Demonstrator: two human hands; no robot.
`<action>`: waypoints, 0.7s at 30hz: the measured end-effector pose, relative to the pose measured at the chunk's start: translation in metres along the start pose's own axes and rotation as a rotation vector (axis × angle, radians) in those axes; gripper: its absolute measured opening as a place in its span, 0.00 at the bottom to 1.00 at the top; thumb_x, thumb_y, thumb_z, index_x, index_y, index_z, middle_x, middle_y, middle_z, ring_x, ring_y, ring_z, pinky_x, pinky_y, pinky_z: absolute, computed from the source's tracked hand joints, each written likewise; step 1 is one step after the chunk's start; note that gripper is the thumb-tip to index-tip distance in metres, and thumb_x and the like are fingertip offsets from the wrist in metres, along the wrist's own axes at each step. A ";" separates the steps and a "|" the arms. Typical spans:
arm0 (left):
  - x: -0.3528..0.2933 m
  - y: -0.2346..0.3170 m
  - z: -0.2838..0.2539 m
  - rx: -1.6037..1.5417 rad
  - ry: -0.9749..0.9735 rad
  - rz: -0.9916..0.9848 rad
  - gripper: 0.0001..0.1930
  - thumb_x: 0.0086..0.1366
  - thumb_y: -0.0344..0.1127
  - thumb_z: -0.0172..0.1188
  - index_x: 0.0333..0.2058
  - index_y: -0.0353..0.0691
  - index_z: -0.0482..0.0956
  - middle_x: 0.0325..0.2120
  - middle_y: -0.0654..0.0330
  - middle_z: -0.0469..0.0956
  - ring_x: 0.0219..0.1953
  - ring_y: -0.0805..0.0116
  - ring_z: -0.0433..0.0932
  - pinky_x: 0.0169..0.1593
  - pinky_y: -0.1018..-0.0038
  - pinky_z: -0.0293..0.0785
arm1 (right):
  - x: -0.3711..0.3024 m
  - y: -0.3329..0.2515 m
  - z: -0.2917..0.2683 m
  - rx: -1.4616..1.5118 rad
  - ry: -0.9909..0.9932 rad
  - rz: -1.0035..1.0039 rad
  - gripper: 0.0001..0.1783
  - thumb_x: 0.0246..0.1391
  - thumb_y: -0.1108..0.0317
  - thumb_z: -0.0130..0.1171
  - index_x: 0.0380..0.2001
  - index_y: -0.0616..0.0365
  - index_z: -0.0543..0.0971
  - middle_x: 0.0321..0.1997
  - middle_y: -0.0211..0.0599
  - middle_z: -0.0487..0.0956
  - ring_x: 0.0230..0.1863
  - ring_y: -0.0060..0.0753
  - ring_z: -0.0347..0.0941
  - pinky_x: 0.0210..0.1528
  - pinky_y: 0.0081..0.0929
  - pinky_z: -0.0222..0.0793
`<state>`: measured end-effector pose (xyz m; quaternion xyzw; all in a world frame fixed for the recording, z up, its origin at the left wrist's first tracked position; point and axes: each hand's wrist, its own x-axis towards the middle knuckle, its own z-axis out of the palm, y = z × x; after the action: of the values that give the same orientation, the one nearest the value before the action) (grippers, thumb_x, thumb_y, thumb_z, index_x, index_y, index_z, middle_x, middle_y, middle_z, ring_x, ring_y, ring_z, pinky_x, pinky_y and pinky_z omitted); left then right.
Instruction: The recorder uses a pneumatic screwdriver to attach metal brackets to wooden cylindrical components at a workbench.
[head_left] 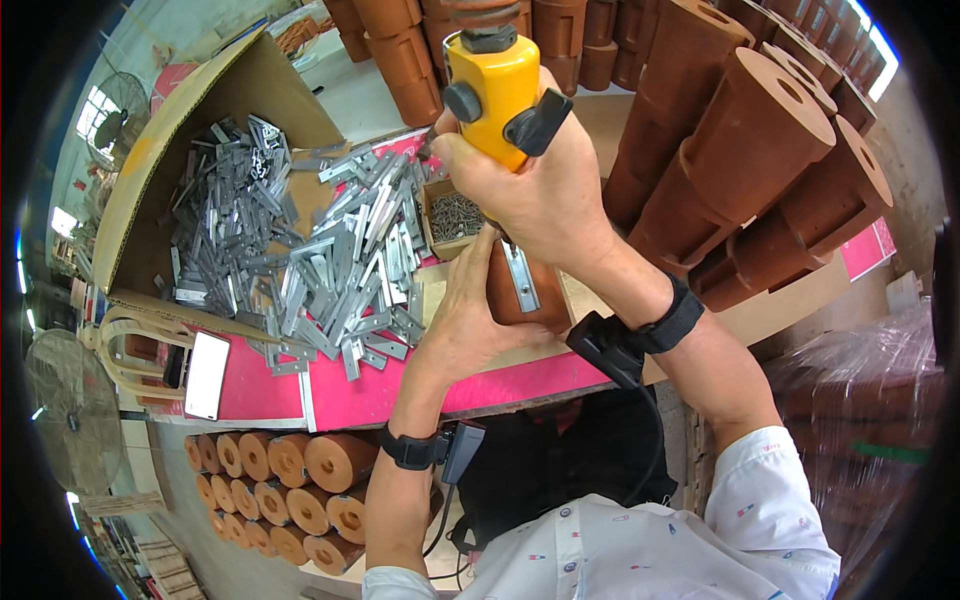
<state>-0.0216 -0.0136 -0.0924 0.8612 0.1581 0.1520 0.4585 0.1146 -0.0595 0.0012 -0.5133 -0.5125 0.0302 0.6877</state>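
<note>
A yellow power screwdriver (498,92) stands upright over the table, my right hand (535,200) closed around its body. Under it lies a reddish-brown cylinder (550,290) with a silver metal strip (520,275) along its top. The driver's tip is hidden behind my right hand, near the strip's far end. My left hand (468,315) grips the cylinder from the left side, its thumb across the near end. Just left of the cylinder's far end, a small box (428,225) holds many screws (456,216).
Metal strips (350,255) spill from a tipped cardboard box (270,85) on the left. A phone (207,375) leans on a stand at the front left. Brown cylinders (765,120) stand stacked behind and to the right; more cylinders (335,460) lie stacked below the table edge.
</note>
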 end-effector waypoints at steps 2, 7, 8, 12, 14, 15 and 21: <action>0.000 0.001 0.000 0.013 -0.009 0.000 0.67 0.36 0.52 0.80 0.67 0.29 0.45 0.63 0.40 0.57 0.66 0.44 0.56 0.68 0.57 0.56 | 0.000 0.000 -0.001 -0.006 -0.007 0.002 0.31 0.47 0.67 0.66 0.53 0.63 0.67 0.36 0.42 0.79 0.37 0.34 0.78 0.43 0.31 0.73; -0.001 0.009 -0.001 0.034 -0.020 -0.079 0.67 0.35 0.50 0.80 0.68 0.29 0.45 0.63 0.40 0.57 0.65 0.43 0.57 0.67 0.57 0.56 | 0.001 -0.001 -0.001 0.015 -0.019 0.001 0.30 0.46 0.68 0.66 0.53 0.63 0.67 0.37 0.42 0.78 0.37 0.34 0.78 0.43 0.30 0.73; -0.001 0.008 -0.001 0.034 -0.024 -0.080 0.67 0.35 0.50 0.80 0.68 0.29 0.45 0.63 0.40 0.57 0.65 0.43 0.57 0.67 0.57 0.56 | 0.002 -0.002 -0.002 -0.016 -0.021 0.008 0.30 0.47 0.68 0.65 0.52 0.63 0.67 0.37 0.43 0.78 0.37 0.35 0.78 0.43 0.30 0.73; 0.000 0.007 0.000 0.028 -0.003 -0.053 0.68 0.35 0.50 0.81 0.68 0.31 0.45 0.62 0.39 0.57 0.65 0.43 0.58 0.67 0.57 0.57 | 0.000 0.002 -0.004 -0.053 -0.009 0.027 0.29 0.47 0.67 0.65 0.52 0.63 0.67 0.37 0.43 0.79 0.37 0.36 0.78 0.43 0.31 0.73; 0.002 0.007 0.000 0.027 -0.006 -0.055 0.68 0.34 0.49 0.81 0.68 0.31 0.44 0.62 0.39 0.57 0.64 0.43 0.58 0.67 0.57 0.57 | 0.000 0.005 -0.005 -0.055 -0.005 0.020 0.29 0.47 0.67 0.65 0.52 0.63 0.67 0.37 0.43 0.79 0.37 0.36 0.78 0.43 0.31 0.73; 0.002 0.008 0.000 0.027 -0.008 -0.052 0.67 0.35 0.49 0.80 0.68 0.31 0.45 0.62 0.39 0.58 0.64 0.43 0.58 0.67 0.57 0.57 | 0.000 0.005 -0.005 -0.055 -0.002 0.017 0.29 0.47 0.67 0.65 0.52 0.63 0.67 0.36 0.43 0.79 0.37 0.37 0.78 0.43 0.31 0.73; 0.001 0.012 -0.002 0.034 -0.007 -0.053 0.66 0.36 0.49 0.79 0.68 0.31 0.46 0.62 0.38 0.58 0.64 0.42 0.58 0.67 0.57 0.56 | -0.003 0.005 -0.002 -0.019 -0.013 -0.002 0.29 0.47 0.67 0.65 0.52 0.63 0.67 0.36 0.42 0.79 0.37 0.34 0.78 0.43 0.30 0.73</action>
<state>-0.0199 -0.0176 -0.0813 0.8649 0.1818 0.1341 0.4482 0.1173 -0.0601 -0.0040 -0.5191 -0.5178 0.0279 0.6794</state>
